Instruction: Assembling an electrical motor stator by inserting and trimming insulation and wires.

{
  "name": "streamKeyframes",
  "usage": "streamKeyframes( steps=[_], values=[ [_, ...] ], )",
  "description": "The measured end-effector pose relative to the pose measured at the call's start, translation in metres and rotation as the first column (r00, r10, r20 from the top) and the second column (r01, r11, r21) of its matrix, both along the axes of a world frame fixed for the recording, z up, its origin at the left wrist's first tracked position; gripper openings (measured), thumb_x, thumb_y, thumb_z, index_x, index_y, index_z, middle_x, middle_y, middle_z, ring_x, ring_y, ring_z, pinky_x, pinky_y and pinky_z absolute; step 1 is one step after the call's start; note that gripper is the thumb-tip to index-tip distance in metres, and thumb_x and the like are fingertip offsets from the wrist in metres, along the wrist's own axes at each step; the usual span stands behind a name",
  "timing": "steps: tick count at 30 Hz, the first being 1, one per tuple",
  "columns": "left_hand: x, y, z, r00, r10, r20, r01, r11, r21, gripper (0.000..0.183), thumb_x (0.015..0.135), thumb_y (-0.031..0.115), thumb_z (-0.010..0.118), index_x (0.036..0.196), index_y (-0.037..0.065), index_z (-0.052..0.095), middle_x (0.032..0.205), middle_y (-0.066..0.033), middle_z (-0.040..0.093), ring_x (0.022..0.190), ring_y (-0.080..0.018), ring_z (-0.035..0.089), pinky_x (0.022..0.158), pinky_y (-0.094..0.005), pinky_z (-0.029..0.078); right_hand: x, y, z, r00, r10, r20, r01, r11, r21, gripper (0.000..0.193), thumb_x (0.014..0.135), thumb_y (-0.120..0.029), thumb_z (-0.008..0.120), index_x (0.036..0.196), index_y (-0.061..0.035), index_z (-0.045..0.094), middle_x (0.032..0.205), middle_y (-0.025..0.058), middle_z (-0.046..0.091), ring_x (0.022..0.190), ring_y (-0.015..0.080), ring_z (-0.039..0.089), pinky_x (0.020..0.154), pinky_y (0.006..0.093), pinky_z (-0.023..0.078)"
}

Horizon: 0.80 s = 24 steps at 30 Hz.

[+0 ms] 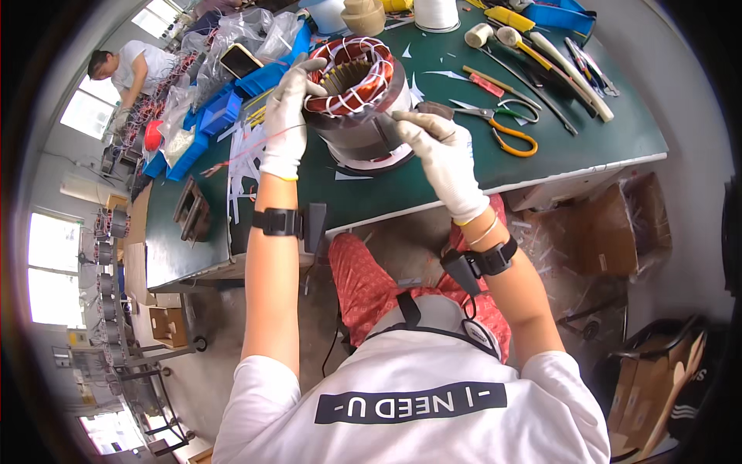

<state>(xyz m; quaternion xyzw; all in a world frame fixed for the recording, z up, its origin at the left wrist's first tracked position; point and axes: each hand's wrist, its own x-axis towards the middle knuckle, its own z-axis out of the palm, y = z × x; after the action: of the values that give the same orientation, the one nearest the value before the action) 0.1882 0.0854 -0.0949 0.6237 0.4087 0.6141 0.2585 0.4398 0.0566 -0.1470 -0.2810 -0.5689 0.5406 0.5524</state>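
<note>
The gloved left hand (284,116), fingers slightly parted, touches the stator's left rim; the gloved right hand (442,151) curls, fingertips nearly together, at its right side. Whether either grips anything, I cannot tell. The stator (352,141), a grey cylinder topped by red-brown, white-laced windings (376,81) around a yellowish-lined bore, stands on the green table (603,138), left of scissors (492,120).

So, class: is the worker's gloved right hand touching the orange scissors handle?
Apart: the head view shows a strip of green tabletop between the right hand and the orange handle.
</note>
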Motion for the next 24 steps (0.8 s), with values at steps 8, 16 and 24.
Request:
streamKeyframes(
  steps=[8, 16, 24],
  values=[
    [-0.009, 0.01, -0.001, 0.998, 0.061, 0.013, -0.06, 0.996, -0.062, 0.059, 0.106, 0.044, 0.047, 0.067, 0.002, 0.06, 0.123, -0.0203, 0.067, 0.106, -0.0242, 0.062, 0.105, -0.04, 0.042, 0.027, -0.007, 0.001, 0.964, -0.222, -0.145, 0.209, 0.973, -0.099, 0.025, 0.094, -0.014, 0.069, 0.113, 0.0028, 0.073, 0.094, 0.001, 0.068, 0.082, 0.0055, 0.056, 0.075, 0.0224, 0.044],
    [0.003, 0.007, 0.003, 0.992, 0.073, 0.101, -0.073, 0.997, -0.008, 0.051, 0.104, 0.034, 0.056, 0.066, 0.001, 0.067, 0.107, -0.0171, 0.074, 0.131, -0.0231, 0.052, 0.116, -0.0409, 0.032, 0.034, -0.015, -0.006, 0.978, -0.193, 0.075, 0.203, 0.966, -0.162, 0.038, 0.086, -0.006, 0.071, 0.124, 0.0014, 0.067, 0.098, 0.0025, 0.067, 0.089, 0.0081, 0.059, 0.078, 0.025, 0.05],
    [-0.001, 0.007, 0.006, 0.987, 0.012, 0.157, -0.006, 0.999, -0.039, 0.049, 0.101, 0.031, 0.06, 0.064, 0.0, 0.069, 0.104, -0.0161, 0.075, 0.107, -0.0206, 0.064, 0.106, -0.0384, 0.042, -0.025, 0.001, 0.018, 0.982, -0.072, -0.172, 0.072, 0.997, -0.005, 0.028, 0.095, -0.011, 0.069, 0.119, 0.0025, 0.069, 0.098, 0.002, 0.069, 0.084, 0.0081, 0.06, 0.082, 0.0239, 0.05]
  ],
)
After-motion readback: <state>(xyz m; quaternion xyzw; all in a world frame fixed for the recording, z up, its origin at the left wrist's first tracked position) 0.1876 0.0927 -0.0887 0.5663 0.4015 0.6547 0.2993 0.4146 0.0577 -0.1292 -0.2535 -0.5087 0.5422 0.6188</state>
